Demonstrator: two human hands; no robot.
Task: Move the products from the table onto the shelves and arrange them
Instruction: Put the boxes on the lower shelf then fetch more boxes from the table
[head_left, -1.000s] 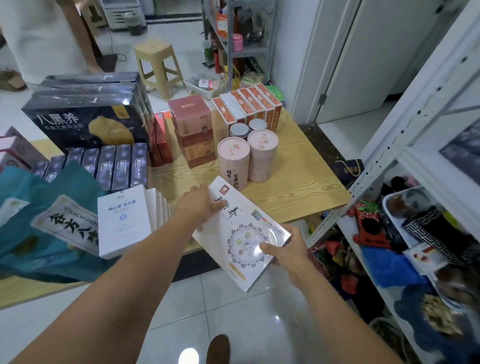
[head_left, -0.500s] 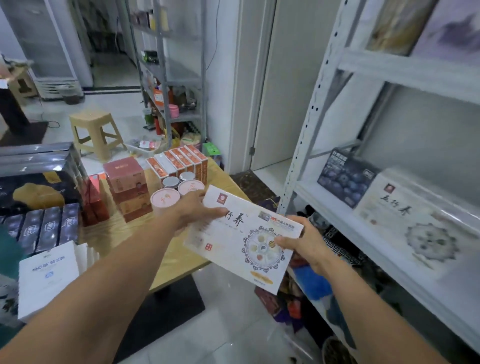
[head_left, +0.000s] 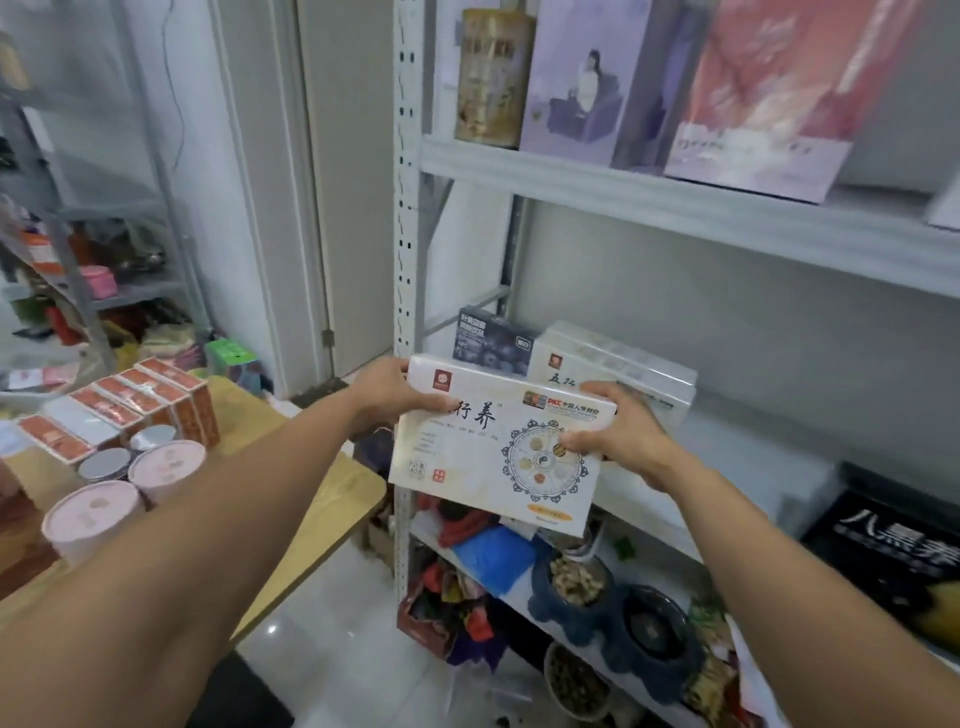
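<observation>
I hold a flat white product box (head_left: 467, 457) with black characters and a round blue emblem up in front of the middle shelf (head_left: 753, 457). My left hand (head_left: 400, 397) grips its upper left edge. My right hand (head_left: 618, 436) grips its right edge, thumb on the front. Just behind it on the shelf lies a matching white box (head_left: 639, 371), with a dark blue box (head_left: 491, 338) to its left. Pink round tubs (head_left: 93, 519) and red-and-white cartons (head_left: 140, 400) stand on the wooden table (head_left: 332, 499) at the left.
The shelf's grey upright post (head_left: 408, 208) stands just left of the held box. The upper shelf carries a gold can (head_left: 493, 78) and tall boxes (head_left: 587, 78). A black box (head_left: 893, 551) sits at the right of the middle shelf. Bowls and packets crowd the lowest shelf (head_left: 571, 587).
I have turned from the table to the shelf. Both hands have lifted the white box up and to the right, level with the middle shelf, close to the matching box.
</observation>
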